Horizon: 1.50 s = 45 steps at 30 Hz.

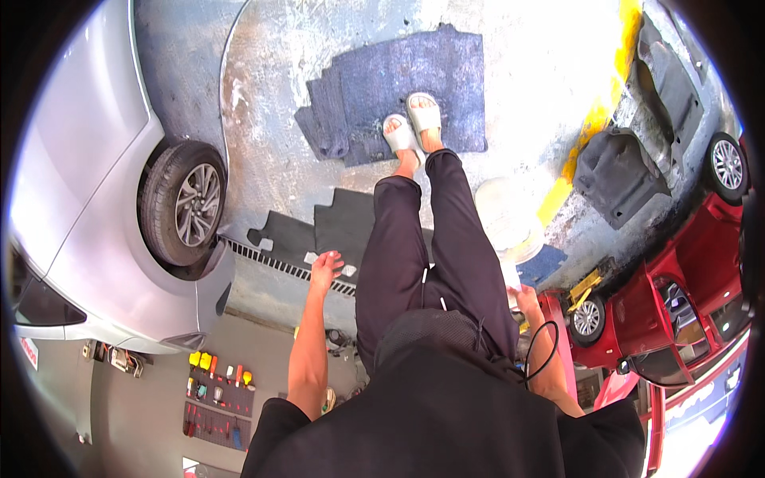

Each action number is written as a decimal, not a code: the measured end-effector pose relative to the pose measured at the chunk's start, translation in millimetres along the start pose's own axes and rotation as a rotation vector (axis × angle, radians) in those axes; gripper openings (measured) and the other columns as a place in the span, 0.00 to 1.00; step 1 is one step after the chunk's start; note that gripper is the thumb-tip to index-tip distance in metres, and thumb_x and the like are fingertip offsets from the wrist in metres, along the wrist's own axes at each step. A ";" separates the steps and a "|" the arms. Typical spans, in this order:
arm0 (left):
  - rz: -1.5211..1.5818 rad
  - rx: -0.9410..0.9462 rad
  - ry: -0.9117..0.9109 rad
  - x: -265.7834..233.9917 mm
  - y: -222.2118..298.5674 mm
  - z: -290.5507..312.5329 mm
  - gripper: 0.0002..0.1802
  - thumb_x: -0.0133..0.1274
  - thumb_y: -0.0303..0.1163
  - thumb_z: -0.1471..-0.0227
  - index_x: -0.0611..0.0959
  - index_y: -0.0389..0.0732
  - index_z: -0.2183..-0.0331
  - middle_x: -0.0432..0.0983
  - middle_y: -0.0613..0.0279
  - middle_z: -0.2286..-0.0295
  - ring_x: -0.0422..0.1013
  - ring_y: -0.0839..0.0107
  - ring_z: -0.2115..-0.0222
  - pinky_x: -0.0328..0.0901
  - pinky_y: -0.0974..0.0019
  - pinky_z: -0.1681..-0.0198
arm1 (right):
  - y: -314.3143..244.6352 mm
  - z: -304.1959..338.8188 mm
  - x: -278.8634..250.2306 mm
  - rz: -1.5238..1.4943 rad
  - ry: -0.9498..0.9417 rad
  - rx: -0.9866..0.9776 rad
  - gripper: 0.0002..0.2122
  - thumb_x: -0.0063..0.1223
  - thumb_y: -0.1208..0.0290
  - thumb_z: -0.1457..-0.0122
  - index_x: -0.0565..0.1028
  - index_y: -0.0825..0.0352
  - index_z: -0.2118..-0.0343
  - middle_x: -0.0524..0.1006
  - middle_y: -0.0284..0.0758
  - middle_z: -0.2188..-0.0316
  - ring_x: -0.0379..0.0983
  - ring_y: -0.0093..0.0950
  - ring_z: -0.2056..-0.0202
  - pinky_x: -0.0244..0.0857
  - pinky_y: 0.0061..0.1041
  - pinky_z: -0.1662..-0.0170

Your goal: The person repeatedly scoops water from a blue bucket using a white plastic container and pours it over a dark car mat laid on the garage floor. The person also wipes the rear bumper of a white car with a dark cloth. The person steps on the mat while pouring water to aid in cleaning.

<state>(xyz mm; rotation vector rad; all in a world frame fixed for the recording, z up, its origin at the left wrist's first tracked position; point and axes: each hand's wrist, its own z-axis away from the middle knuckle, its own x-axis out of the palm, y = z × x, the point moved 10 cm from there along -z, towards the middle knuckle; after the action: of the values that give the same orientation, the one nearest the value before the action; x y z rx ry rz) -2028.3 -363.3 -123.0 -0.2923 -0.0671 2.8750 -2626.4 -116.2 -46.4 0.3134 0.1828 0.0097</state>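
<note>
Mat [344, 217], dark, on the floor [271, 169] beyond the empty, loosely curled left fingers [331, 259], probably light, flexible, best pinched by an edge; whether the right fingers [522, 295] grip anything, I cannot tell.

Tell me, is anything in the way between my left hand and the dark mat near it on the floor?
Nothing visible stands between your left hand and the dark mat. Your left trouser leg hides the mat's right part from view, though.
</note>
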 end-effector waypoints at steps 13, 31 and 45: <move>0.043 0.065 -0.057 -4.7 29.7 -1.5 0.27 0.48 0.50 0.35 0.75 0.37 0.46 0.76 0.54 0.49 0.76 0.62 0.52 0.71 0.59 0.56 | -40.9 12.0 0.0 0.062 0.057 0.028 0.17 0.65 0.54 0.45 0.80 0.65 0.64 0.81 0.30 0.73 0.77 0.23 0.74 0.72 0.27 0.76; 0.122 0.038 -0.025 -166.3 26.7 -61.4 0.26 0.48 0.49 0.35 0.76 0.38 0.47 0.77 0.57 0.50 0.77 0.64 0.54 0.72 0.59 0.59 | -30.0 -34.3 143.6 -0.300 -0.174 -0.233 0.11 0.55 0.68 0.38 0.79 0.68 0.56 0.81 0.32 0.69 0.78 0.28 0.67 0.77 0.35 0.71; 0.156 -0.002 -0.046 -172.6 59.0 -52.3 0.25 0.47 0.49 0.34 0.76 0.39 0.48 0.77 0.57 0.51 0.76 0.65 0.53 0.72 0.60 0.57 | -169.2 78.8 134.1 0.248 0.024 0.022 0.18 0.65 0.55 0.44 0.80 0.69 0.64 0.81 0.33 0.70 0.77 0.25 0.70 0.74 0.29 0.73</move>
<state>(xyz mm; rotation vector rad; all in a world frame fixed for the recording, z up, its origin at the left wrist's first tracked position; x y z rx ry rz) -1868.2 -462.7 -145.2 -0.2412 -0.0576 3.0374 -2483.5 -296.2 -48.5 0.3566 0.1667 0.2570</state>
